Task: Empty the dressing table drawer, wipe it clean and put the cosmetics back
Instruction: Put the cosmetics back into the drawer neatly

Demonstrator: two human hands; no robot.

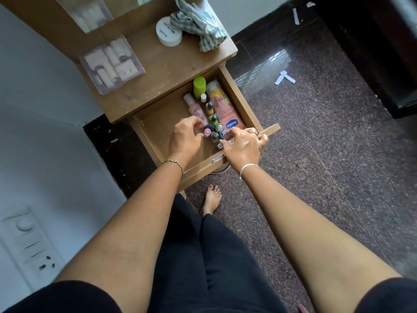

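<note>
The wooden drawer [161, 124] of the dressing table stands pulled open. Along its right side lie a peach Vaseline lotion bottle [225, 109], a green-capped bottle [199, 85], a slim pink bottle [194, 106] and several small nail polish bottles [214, 118]. My left hand [184, 137] reaches into the drawer with its fingers curled round a pink-topped nail polish bottle [207, 131]. My right hand [244, 146] is at the front right corner, its thumb and fingers pinching a small dark bottle [222, 133]. The left half of the drawer floor is bare.
On the table top [171, 68] sit a striped grey cloth [198, 21], a white round jar [168, 32] and a clear plastic box [111, 63] of cosmetics. Speckled dark floor lies to the right, with white scraps [284, 77]. My bare foot [212, 199] stands below the drawer.
</note>
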